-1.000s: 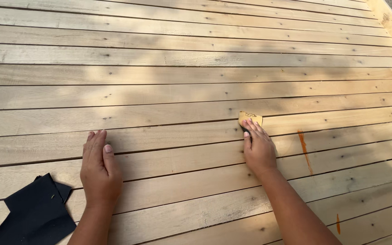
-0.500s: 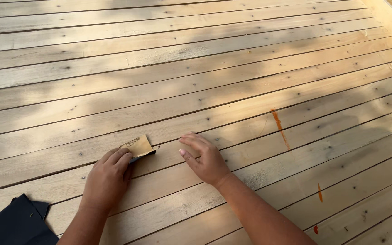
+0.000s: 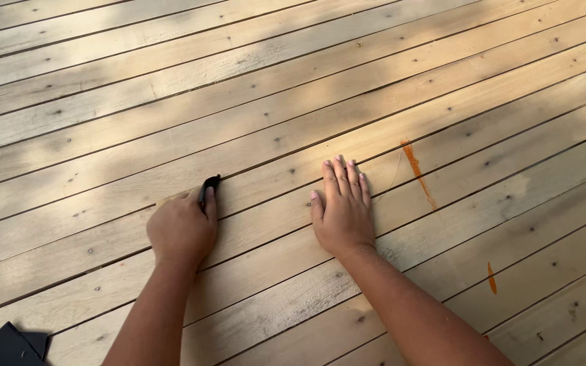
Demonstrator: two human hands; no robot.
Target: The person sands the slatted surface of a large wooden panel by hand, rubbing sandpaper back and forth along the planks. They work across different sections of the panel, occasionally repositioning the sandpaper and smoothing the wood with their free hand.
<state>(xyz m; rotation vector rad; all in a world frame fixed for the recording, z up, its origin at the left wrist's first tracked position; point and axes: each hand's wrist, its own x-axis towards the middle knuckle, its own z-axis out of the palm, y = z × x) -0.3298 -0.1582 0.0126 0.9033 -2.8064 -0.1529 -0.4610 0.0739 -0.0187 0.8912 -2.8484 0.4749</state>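
At the near left corner of the wooden deck (image 3: 293, 102), a black sheet (image 3: 8, 346) is lying flat, partly cut off by the frame. Further right, a small dark piece (image 3: 209, 184) is being pressed onto a deck board by the left hand (image 3: 181, 227), whose fingers are curled closed over it; only its dark tip is showing past the knuckles. Just beside it, the right hand (image 3: 342, 210) is being laid flat on the boards, fingers straight and together, nothing gripped. Near its right side, an orange streak (image 3: 418, 173) is marking the wood.
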